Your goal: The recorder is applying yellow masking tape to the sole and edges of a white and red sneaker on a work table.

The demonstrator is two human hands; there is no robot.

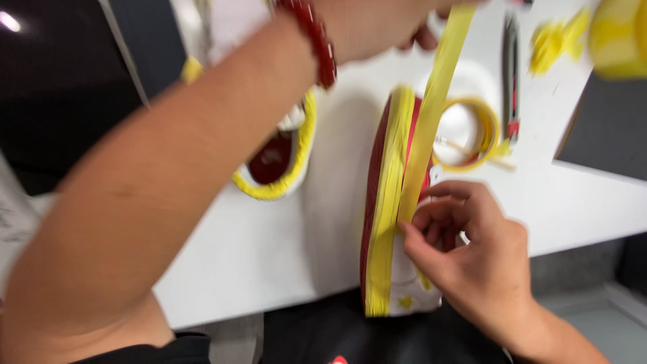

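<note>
A red and white shoe [375,202] lies on its side at the front edge of the white table [269,249], its sole rim covered in yellow masking tape. A strip of yellow tape [435,94] runs from the shoe up to the top of the view. My right hand [465,249] presses the strip's lower end against the shoe with thumb and fingers. My left hand [377,23], with a red bead bracelet [317,40] on the wrist, reaches across the top and holds the strip's upper end; its fingers are mostly out of frame.
A second red shoe [280,158] with yellow tape around its rim stands behind my left forearm. A roll of yellow tape [472,131], a dark craft knife [512,81], crumpled tape scraps [556,40] and a dark mat [603,128] lie at the back right.
</note>
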